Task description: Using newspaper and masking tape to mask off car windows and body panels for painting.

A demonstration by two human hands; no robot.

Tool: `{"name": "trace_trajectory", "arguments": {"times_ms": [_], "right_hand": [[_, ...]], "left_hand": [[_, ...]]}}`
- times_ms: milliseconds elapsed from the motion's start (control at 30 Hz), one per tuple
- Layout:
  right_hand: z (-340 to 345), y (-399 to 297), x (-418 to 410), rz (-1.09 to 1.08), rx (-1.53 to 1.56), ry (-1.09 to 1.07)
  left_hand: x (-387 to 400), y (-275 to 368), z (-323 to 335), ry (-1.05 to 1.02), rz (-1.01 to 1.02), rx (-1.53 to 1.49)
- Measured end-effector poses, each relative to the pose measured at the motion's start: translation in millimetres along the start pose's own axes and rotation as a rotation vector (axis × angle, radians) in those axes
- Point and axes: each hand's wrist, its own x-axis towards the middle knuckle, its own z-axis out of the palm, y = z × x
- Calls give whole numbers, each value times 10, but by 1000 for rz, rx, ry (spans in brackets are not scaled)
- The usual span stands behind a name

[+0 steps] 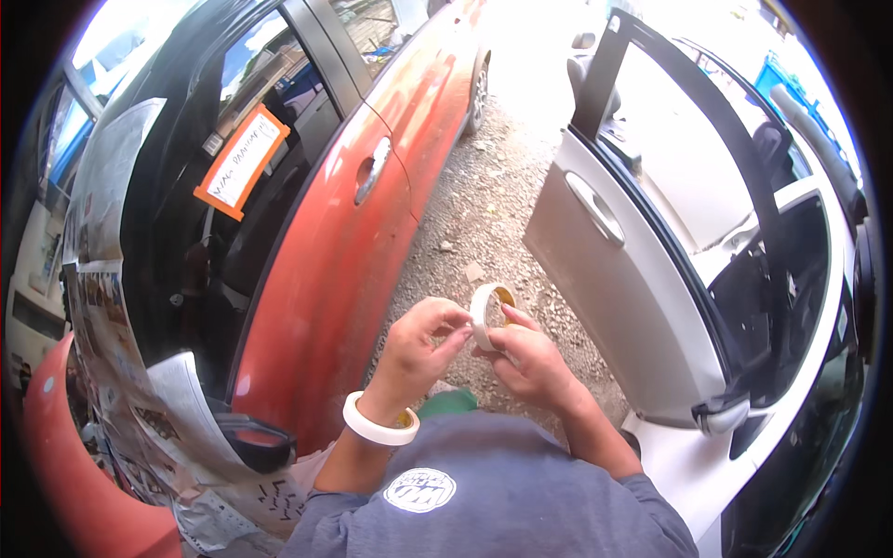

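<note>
My right hand grips a roll of white masking tape, with the thumb at its rim and fingers around its lower side. The roll stands on edge, its yellowish inner core partly visible. My left hand is at the roll's outer face, thumb and forefinger tips close together against it. Whether a tape end sits between those fingertips is too small to tell. A second masking tape roll hangs around my left wrist like a bracelet. Both hands are in front of my chest, above the gravel.
A red car door stands to the left, with newspaper sheets over the car's front and an orange-edged paper sign bearing writing at its window. On the right, a silvery car door juts out, swung open. Gravel ground runs between them.
</note>
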Motion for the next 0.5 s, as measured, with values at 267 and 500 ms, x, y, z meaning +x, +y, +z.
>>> {"name": "trace_trajectory", "arguments": {"times_ms": [267,500], "right_hand": [[-6,356,858,-141,-247,-169],[7,623,1846,-434,-81,-490]], "left_hand": [[504,-306,-360,101,86,308],[658,-418,-757,169,-27,413]]}}
